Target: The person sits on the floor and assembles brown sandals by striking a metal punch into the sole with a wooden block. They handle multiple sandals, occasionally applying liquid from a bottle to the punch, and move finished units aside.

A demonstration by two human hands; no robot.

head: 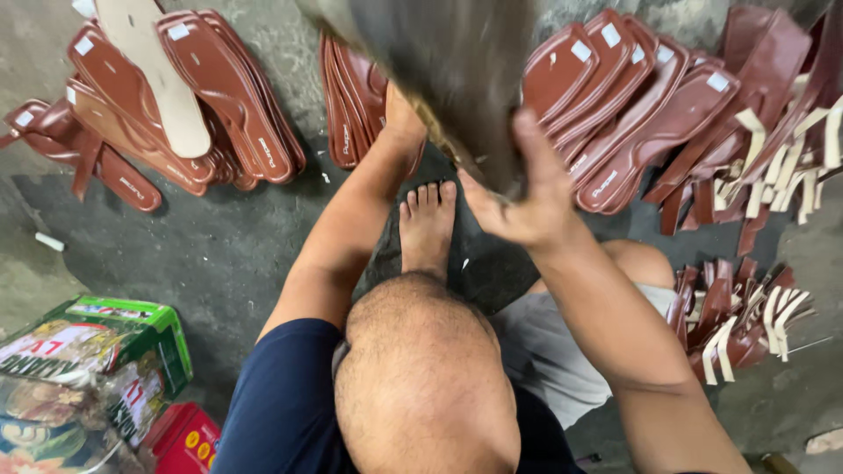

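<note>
Two hands hold up one big dark sheet [457,70], blurred and close to the camera, so its material cannot be told. It hangs above the bare foot [428,224], which rests on the floor [228,246] and serves here as the landmark. The right hand [522,197], just right of the foot and higher, has its grip closed on the sheet's lower edge, thumb up against the face of it. The left hand [402,114], straight above the foot, reaches behind the sheet; its fingers are hidden, so whether that grip is closed cannot be told, though the hand touches the sheet.

Just beyond the foot, partly behind the sheet, a short row of brown shoe soles [351,96] stands on edge. Far left of the foot more brown soles [219,88] lie fanned in overlapping piles, with one pale tan insole [154,75] lying on top of them. Right of the foot a second fan of brown soles [632,114] leans in a row, and past it a heap of brown and cream straps [781,149]. Another bunch of straps [738,316] lies right of the foot and nearer the person, beside the grey shorts [549,351]. Left of the foot and nearest the person sit a green carton [149,329] and a red packet [184,439].
</note>
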